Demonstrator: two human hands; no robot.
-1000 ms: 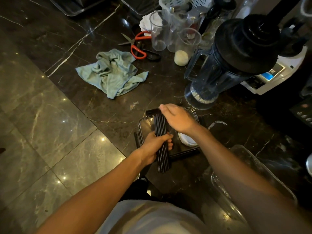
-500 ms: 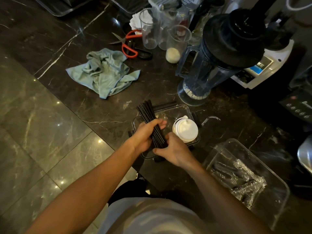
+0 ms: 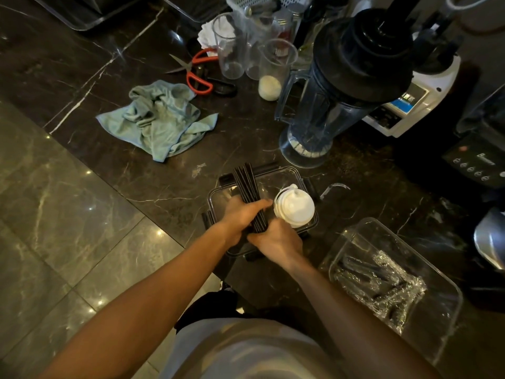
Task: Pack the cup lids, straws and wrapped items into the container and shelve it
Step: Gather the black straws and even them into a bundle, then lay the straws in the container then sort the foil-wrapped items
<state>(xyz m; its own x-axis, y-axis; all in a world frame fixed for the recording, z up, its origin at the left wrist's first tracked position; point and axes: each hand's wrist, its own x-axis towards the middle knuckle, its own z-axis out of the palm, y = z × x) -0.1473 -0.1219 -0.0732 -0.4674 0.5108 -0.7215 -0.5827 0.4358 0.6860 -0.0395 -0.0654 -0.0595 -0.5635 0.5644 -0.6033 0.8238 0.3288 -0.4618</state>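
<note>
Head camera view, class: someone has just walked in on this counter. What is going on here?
A person is gathering a bundle of black straws over a flat clear container lid on the dark marble counter. The left hand grips the bundle; the right hand cups its near end. White cup lids sit beside them. The clear container at right holds wrapped items.

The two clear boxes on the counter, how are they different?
The box under the hands has black clips round its rim; the box on the right shows none. The first holds a stack of white cup lids, with black straws gripped above it by the left hand and right hand; the second holds shiny wrapped items. Both are see-through, open on top and sit on the dark counter.
</note>
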